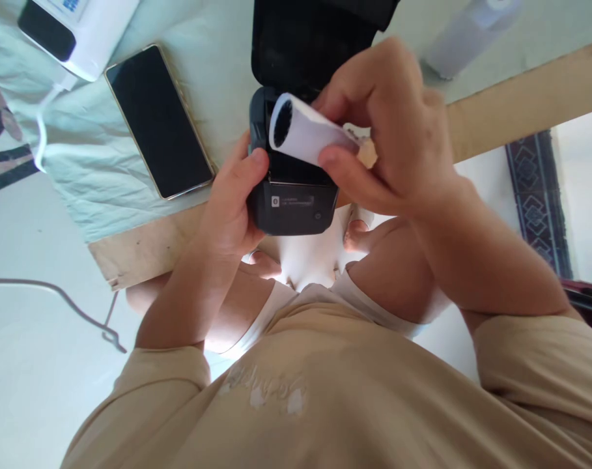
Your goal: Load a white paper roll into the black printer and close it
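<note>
My left hand point(234, 202) grips a small black label printer point(296, 218) by its left side, the thumb resting on top. The printer's black lid point(310, 45) stands swung open at the far side, so its inner compartment shows. Between the thumb and fingers of my right hand point(391, 124) is a white paper roll point(303, 133), tilted, its dark hollow end facing left. It is over the open compartment; whether it touches the printer I cannot tell. Part of the roll's right end is covered by my fingers.
A smartphone point(159, 120) with a dark screen lies left of the printer on a pale green cloth point(105, 202). Beyond it sits a white device point(98, 32) with a white cable point(42, 127). A whitish bottle point(471, 39) is at the far right. The table's wooden edge point(520, 98) runs below.
</note>
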### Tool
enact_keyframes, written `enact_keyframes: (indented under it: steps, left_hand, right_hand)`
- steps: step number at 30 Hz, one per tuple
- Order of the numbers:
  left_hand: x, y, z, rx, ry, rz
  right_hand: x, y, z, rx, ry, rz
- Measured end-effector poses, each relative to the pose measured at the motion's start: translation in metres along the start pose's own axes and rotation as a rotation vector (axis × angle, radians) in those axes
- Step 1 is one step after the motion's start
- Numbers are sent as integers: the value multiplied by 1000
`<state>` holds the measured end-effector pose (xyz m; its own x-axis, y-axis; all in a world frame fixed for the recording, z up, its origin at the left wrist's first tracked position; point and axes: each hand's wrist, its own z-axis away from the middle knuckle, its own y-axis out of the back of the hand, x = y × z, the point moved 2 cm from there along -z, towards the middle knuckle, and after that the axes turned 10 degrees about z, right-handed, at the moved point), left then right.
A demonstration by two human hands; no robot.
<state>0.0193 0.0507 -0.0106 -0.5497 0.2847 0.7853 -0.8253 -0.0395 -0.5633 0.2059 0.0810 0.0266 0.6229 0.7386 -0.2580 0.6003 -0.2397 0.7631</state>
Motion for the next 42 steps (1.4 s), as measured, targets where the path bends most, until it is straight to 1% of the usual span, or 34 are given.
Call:
enact_keyframes:
  steps: [1, 3, 6, 9, 12, 16, 20, 24, 27, 30, 33, 34, 35, 38, 39, 40, 42]
  left_hand:
    - [0, 0, 0, -8, 3, 3]
    - [0, 2, 1, -29, 30, 15]
    - [0, 4, 0, -50, 72, 46]
    - [0, 5, -1, -93, 95, 117]
    - [-2, 4, -2, -110, 85, 170]
    - [-2, 3, -1, -107, 100, 153]
    - [-2, 4, -1, -99, 86, 132]
    - [-5, 5, -4, -100, 49, 135]
    - [-6, 6, -6, -142, 29, 148]
    - [-7, 8, -5, -172, 25, 151]
    - [-7, 12, -4, -198, -59, 114]
    - [-6, 13, -4, -208, -90, 98]
    - [-6, 14, -5, -222, -108, 87]
    - [-5, 15, -6, -236, -103, 77]
    - [-5, 15, -6, -226, -92, 69]
    - [-4, 15, -6, -226, -94, 70]
    - [-3, 14, -5, -190, -95, 70]
  right_hand:
    - [-3, -3, -1, -19, 10, 95]
    - [-5, -6, -2, -50, -18, 244]
    - [-4, -5, -2, -130, -93, 318]
    - [-3, -2, -2, -176, -116, 298]
    - [-2, -2, -3, -207, -121, 213]
    - [-3, -1, -6, -201, -106, 93]
    - [-5, 4, -7, -173, -132, 60]
    - [-8, 8, -4, -86, -64, 11]
    - [-11, 6, 2, -53, 70, -80]
    - [-16, 4, 6, -80, 157, -112]
    - [-20, 3, 9, -155, 161, -100]
    - [-21, 3, 9, -167, 150, -119]
    - [-21, 4, 10, -153, 131, -147]
    - [-17, 6, 10, -30, 13, -199]
    - [-15, 5, 10, -27, -40, -177]
    - [-13, 4, 10, -43, -82, -150]
    - [-12, 1, 10, -130, -112, -125]
